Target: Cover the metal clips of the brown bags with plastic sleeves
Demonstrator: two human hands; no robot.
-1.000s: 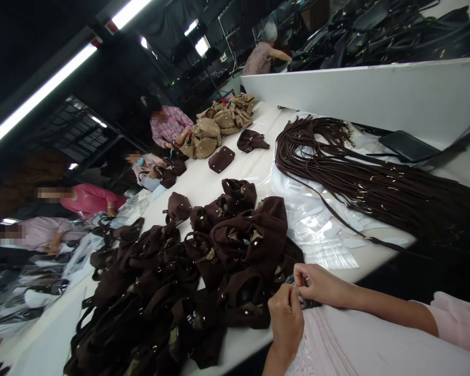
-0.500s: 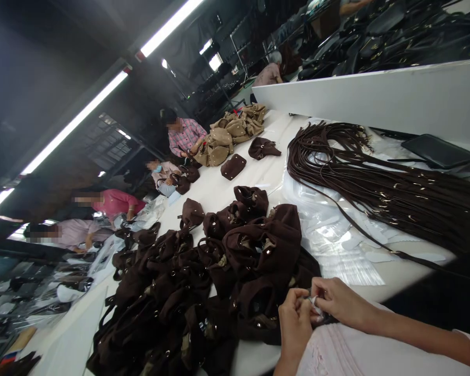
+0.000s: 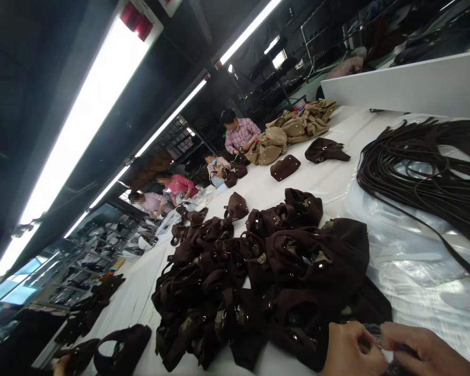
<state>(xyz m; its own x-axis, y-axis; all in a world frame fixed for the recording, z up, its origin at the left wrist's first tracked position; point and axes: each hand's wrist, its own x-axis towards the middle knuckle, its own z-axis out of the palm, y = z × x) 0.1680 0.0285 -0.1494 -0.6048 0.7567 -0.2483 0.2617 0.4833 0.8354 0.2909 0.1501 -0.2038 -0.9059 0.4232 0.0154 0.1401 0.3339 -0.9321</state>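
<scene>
At the lower right edge, my left hand (image 3: 350, 351) and my right hand (image 3: 429, 349) are close together, fingers bent in a pinch. Between them is a small dark and whitish piece, too blurred and covered to name. Just beyond my hands lies a large heap of dark brown handbags (image 3: 309, 261) with metal studs and rings, some with their mouths gaping. Clear plastic sheets (image 3: 411, 271) are spread to the right of the heap.
Long dark brown straps (image 3: 423, 177) lie on the plastic at right, below a white partition (image 3: 407, 86). Tan bags (image 3: 276, 143) are piled farther along the white table (image 3: 250, 184). Several people work beyond; at lower left another person's hand (image 3: 60, 364) touches a dark bag (image 3: 80, 357).
My view has swung left, so the bags, straps and my hands now appear farther right and lower. My hands stay together around the small piece. Another person's hand has come into view at lower left.
</scene>
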